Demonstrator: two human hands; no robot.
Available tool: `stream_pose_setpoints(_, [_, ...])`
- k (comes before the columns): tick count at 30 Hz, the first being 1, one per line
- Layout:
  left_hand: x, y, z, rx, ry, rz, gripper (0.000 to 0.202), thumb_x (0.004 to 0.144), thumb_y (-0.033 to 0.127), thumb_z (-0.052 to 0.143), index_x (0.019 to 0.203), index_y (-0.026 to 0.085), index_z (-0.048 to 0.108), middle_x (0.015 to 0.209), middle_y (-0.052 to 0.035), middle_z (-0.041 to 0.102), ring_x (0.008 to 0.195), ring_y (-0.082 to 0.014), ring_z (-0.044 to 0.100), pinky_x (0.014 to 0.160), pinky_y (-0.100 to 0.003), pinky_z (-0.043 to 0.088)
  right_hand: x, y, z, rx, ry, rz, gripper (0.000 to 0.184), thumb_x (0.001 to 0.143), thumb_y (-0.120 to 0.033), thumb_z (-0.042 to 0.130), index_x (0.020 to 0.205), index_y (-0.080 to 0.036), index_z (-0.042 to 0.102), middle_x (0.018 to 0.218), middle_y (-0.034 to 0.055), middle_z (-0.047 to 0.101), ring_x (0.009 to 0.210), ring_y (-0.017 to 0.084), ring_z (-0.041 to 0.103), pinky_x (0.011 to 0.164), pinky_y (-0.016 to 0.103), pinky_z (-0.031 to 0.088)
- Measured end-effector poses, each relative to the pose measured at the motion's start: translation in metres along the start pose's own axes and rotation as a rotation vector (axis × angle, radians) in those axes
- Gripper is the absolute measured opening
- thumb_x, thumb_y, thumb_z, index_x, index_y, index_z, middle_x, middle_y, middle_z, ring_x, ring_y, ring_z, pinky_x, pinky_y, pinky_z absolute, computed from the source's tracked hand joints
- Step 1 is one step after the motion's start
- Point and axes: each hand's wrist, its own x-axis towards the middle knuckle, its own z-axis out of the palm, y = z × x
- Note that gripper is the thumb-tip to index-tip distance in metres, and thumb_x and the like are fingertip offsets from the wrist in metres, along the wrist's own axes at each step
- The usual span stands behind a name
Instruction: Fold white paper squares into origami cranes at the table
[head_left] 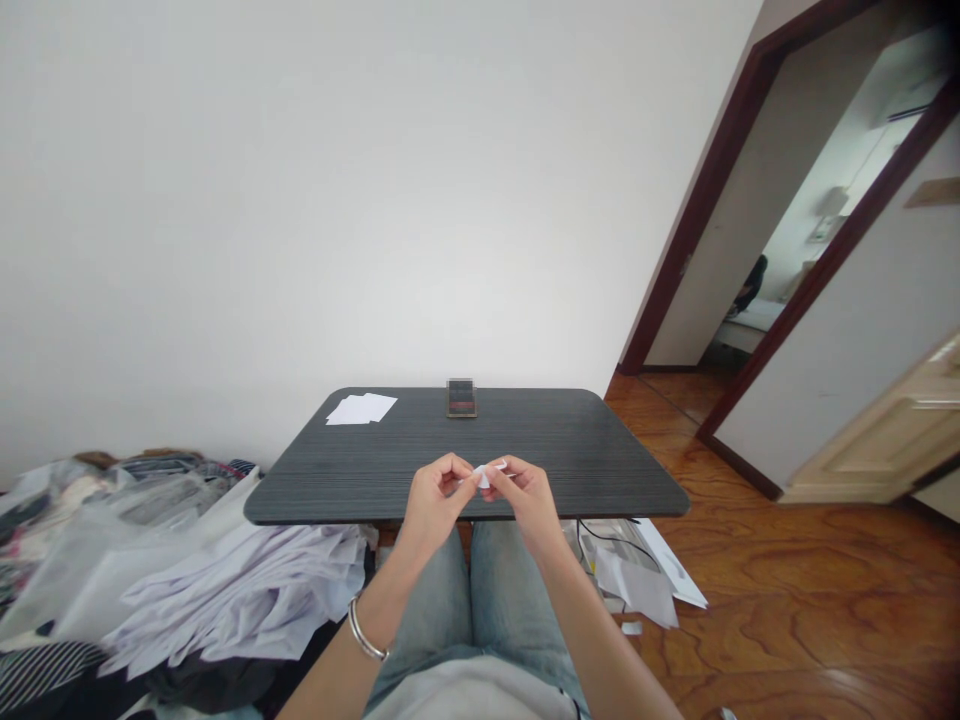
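A small piece of folded white paper [484, 480] is pinched between my two hands, just above the near edge of the dark table [592, 450]. My left hand [436, 500] grips its left side with thumb and forefinger. On the other side, my right hand [529, 497] has its fingers closed on the paper too. Part of the paper is hidden by my fingertips, so its exact shape cannot be made out. A few white paper sheets [361, 409] lie overlapping at the table's far left.
A phone [461, 398] sits at the table's back edge against the white wall [375, 200]. Piled clothes and plastic bags [225, 590] crowd the floor on the left. Papers [645, 585] and a black cable lie below the table's right side, near a doorway.
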Motion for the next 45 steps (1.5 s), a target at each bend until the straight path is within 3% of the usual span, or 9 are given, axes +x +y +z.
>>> stream_pose_setpoints(5, [0.0, 0.001, -0.001, 0.015, -0.024, 0.019, 0.019, 0.072, 0.025, 0.064, 0.06, 0.014, 0.054, 0.065, -0.0015, 0.058, 0.063, -0.0125, 0.054, 0.061, -0.024, 0.044, 0.001, -0.004, 0.001, 0.012, -0.004, 0.021, 0.02, 0.067, -0.035, 0.067, 0.06, -0.016, 0.064, 0.052, -0.0004, 0.061, 0.046, 0.01, 0.051, 0.046, 0.021, 0.044])
stream_pose_setpoints(14, [0.0, -0.001, 0.003, -0.018, -0.009, -0.002, 0.023, 0.07, 0.028, 0.066, 0.057, 0.014, 0.054, 0.062, -0.0012, 0.058, 0.061, -0.0125, 0.054, 0.06, -0.023, 0.043, 0.002, 0.0, 0.003, -0.08, 0.103, -0.043, 0.017, 0.065, -0.03, 0.067, 0.057, -0.016, 0.06, 0.047, -0.0027, 0.055, 0.04, 0.008, 0.046, 0.039, 0.02, 0.039])
stream_pose_setpoints(23, [0.001, 0.004, -0.001, -0.104, 0.092, -0.031, 0.023, 0.067, 0.03, 0.068, 0.059, 0.014, 0.055, 0.065, 0.0008, 0.057, 0.058, -0.0098, 0.052, 0.057, -0.022, 0.043, -0.002, 0.006, -0.002, -0.011, -0.029, -0.011, 0.023, 0.069, -0.04, 0.066, 0.068, -0.017, 0.065, 0.056, -0.0006, 0.061, 0.044, 0.009, 0.052, 0.043, 0.02, 0.046])
stream_pose_setpoints(31, [0.001, 0.004, -0.001, -0.121, 0.095, -0.056, 0.024, 0.064, 0.03, 0.07, 0.058, 0.013, 0.055, 0.066, -0.0004, 0.058, 0.059, -0.0101, 0.052, 0.056, -0.022, 0.044, -0.006, -0.002, 0.0, -0.142, -0.01, -0.031, 0.02, 0.071, -0.035, 0.065, 0.064, -0.016, 0.063, 0.053, -0.0004, 0.06, 0.042, 0.009, 0.053, 0.041, 0.02, 0.045])
stream_pose_setpoints(45, [0.001, 0.006, 0.0, -0.114, 0.066, -0.09, 0.025, 0.063, 0.031, 0.071, 0.056, 0.013, 0.055, 0.061, 0.0006, 0.058, 0.055, -0.0094, 0.052, 0.055, -0.022, 0.045, -0.003, 0.004, 0.002, -0.037, -0.017, -0.009, 0.024, 0.07, -0.039, 0.065, 0.065, -0.016, 0.061, 0.05, -0.002, 0.057, 0.039, 0.008, 0.05, 0.037, 0.018, 0.042])
